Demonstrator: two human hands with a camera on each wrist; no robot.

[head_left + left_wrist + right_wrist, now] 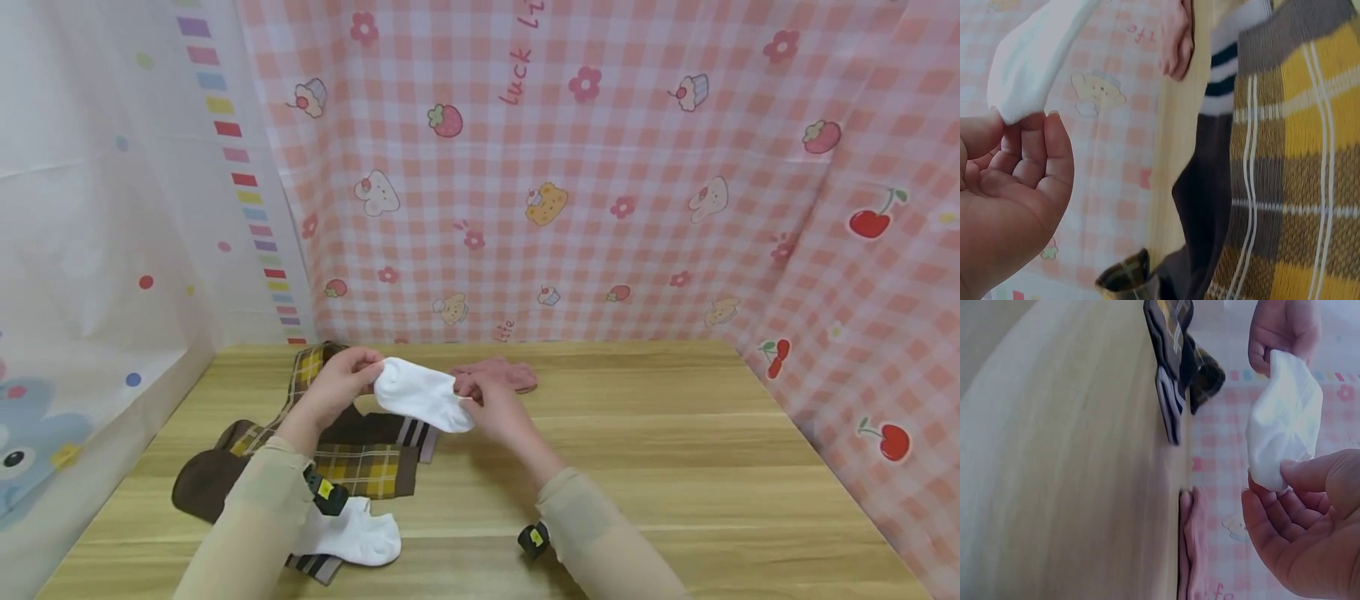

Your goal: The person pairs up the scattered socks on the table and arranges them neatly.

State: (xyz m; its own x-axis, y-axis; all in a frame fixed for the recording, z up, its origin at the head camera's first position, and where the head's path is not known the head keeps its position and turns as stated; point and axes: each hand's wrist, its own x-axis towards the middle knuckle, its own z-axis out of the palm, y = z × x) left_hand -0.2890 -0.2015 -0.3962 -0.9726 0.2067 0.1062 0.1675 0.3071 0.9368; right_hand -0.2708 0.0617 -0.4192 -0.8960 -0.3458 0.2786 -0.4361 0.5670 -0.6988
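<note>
A white ankle sock (420, 393) is stretched out in the air between both hands, above the table. My left hand (341, 388) pinches one end of it between thumb and fingers; the left wrist view shows that grip on the white sock (1025, 69) closely. The other end is pinched by my right hand (495, 410), with the thumb (1316, 472) on top of the fabric in the right wrist view. Beneath the left arm lie a yellow and brown plaid sock (363, 468), a dark sock with striped cuff (420, 437) and another white ankle sock (360, 537).
Behind the right hand lies a pink sock (513, 374) near the table's back edge. A dark brown sock part (198, 485) sits at the left on the wooden table (675, 467). Printed pink checked cloth (495, 167) hangs behind the table.
</note>
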